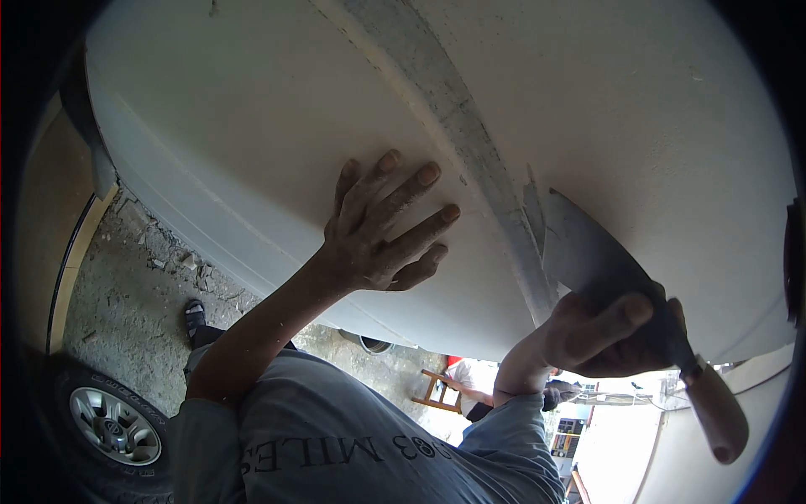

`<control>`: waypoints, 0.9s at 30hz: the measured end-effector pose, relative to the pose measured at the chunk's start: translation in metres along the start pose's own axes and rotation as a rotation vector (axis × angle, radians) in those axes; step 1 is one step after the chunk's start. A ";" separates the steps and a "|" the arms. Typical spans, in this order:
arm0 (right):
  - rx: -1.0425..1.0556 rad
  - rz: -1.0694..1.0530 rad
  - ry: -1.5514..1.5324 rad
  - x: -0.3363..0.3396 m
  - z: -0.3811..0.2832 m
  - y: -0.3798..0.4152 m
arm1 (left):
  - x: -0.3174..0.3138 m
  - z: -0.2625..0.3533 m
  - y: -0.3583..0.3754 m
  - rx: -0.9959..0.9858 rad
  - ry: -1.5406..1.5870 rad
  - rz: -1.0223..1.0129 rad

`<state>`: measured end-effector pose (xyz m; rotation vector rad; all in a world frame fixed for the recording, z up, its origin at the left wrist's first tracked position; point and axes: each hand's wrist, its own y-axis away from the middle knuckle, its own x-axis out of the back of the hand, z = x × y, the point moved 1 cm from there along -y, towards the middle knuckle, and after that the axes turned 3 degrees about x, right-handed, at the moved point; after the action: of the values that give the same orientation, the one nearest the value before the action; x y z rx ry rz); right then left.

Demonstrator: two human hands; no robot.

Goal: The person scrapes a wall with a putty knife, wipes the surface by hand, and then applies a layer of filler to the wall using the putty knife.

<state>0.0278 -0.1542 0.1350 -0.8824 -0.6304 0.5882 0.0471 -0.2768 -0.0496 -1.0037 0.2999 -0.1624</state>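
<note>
My left hand (390, 227) rests with its fingers spread on a broad, white curved panel (252, 109). A grey band (453, 101) with worn, rough edges runs down the panel, just right of these fingers. My right hand (600, 336) is wrapped around the blade of a putty knife (596, 252), near the handle. Its brown handle (718, 416) sticks out past the hand toward the lower right. The blade's end lies at the band's right edge, where a thin, jagged sliver (534, 214) stands up from the surface.
A wheel with a tyre (113, 424) stands at the lower left, beside a tan panel (63, 193). Debris (189, 260) lies on the rough concrete floor (126, 294). A sandalled foot (195, 315) shows there. Behind, another person (474, 378) is near a wooden chair (438, 392).
</note>
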 end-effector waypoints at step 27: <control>-0.008 -0.004 -0.052 -0.003 -0.003 -0.003 | 0.002 0.001 0.001 0.006 -0.008 -0.027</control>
<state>0.0286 -0.1593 0.1353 -0.8757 -0.6818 0.6071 0.0493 -0.2758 -0.0501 -1.0027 0.2787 -0.1840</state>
